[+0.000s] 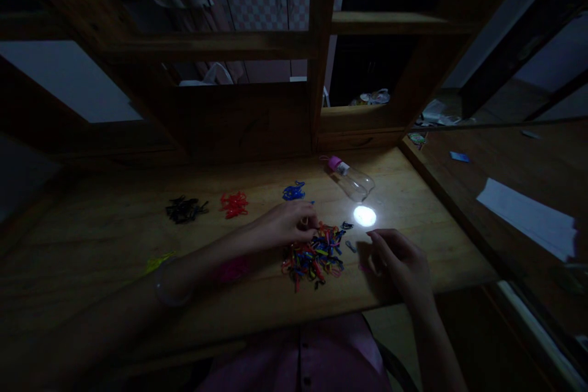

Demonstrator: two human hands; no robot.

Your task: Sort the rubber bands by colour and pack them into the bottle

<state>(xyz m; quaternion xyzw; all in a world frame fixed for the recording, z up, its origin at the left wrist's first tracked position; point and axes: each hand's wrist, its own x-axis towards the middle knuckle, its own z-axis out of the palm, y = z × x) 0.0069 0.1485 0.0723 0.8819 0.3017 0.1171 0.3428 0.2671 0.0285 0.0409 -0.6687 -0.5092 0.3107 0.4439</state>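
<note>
A mixed pile of small coloured loops (316, 257), which look like rubber bands, lies on the wooden table (275, 300). My left hand (291, 222) is at the pile's upper left edge, thumb and fingers curled to a pinch; what they hold, if anything, is hidden. My right hand (399, 257) pinches to the right of the pile, with a tiny reddish bit at its fingertips, too small to name. Sorted by colour, a black heap (185, 209), a red heap (234, 204) and a blue heap (294, 190) lie behind. Yellow loops (158, 261) and pink loops (233, 269) are partly behind my left arm.
A clear bottle with a pink cap (351, 180) lies on its side at the back right. Beside it is a bright light spot (364, 215). Wooden shelving (243, 116) rises behind the table. White papers (528, 214) lie on the surface to the right.
</note>
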